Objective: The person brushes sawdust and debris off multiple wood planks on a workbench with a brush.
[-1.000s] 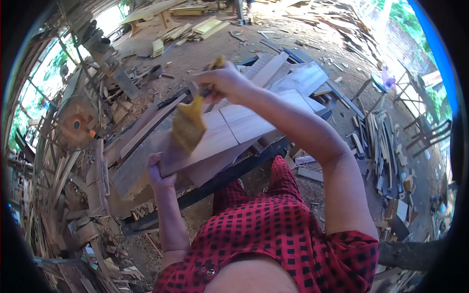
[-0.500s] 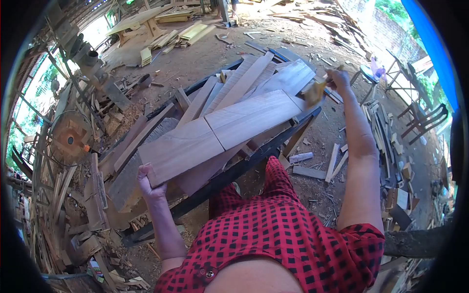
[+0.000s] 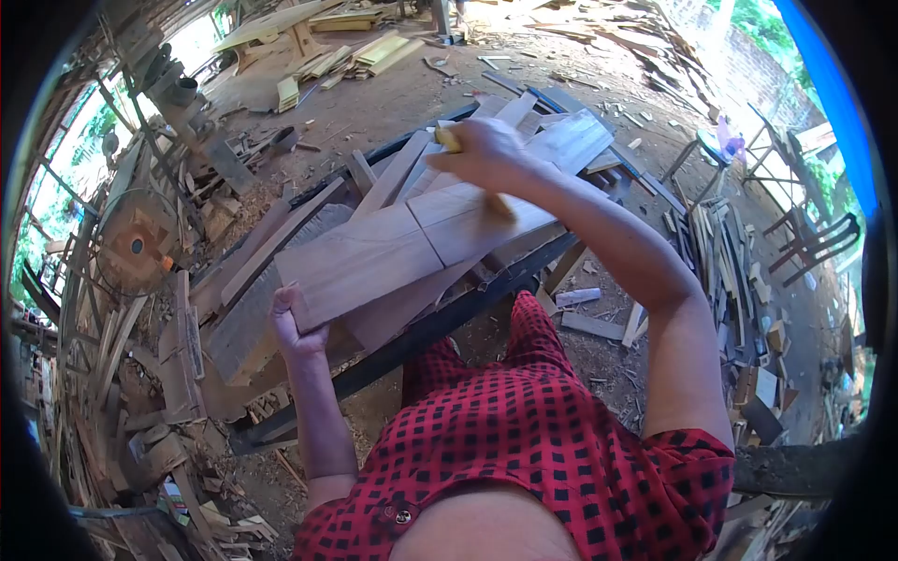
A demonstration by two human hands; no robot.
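A long pale wooden board point(image 3: 360, 257) with a dark line across it lies slantwise over other boards. My left hand point(image 3: 297, 323) is closed around its near left corner, thumb on top and fingers underneath. Over the board's far half is my right hand point(image 3: 486, 154), closed around a yellow-brown thing point(image 3: 500, 213) that is smeared by motion. One yellow end pokes out beyond the fingers and a wider brownish part hangs by the board's surface; I cannot tell its kind. Under the board, more planks point(image 3: 398, 173) rest on a dark-edged frame point(image 3: 393, 365).
A round fan point(image 3: 137, 245) stands at the left among scrap wood. Stacked yellow planks point(image 3: 383, 56) lie on the ground at the back, near a pale wooden table point(image 3: 267, 26). On the right are offcuts point(image 3: 725, 271) and a dark wooden chair frame point(image 3: 814, 238).
My right hand has swung left and inward from beyond the board's far right end to over its far half, carrying the yellow-brown thing. My left hand keeps its grip on the corner.
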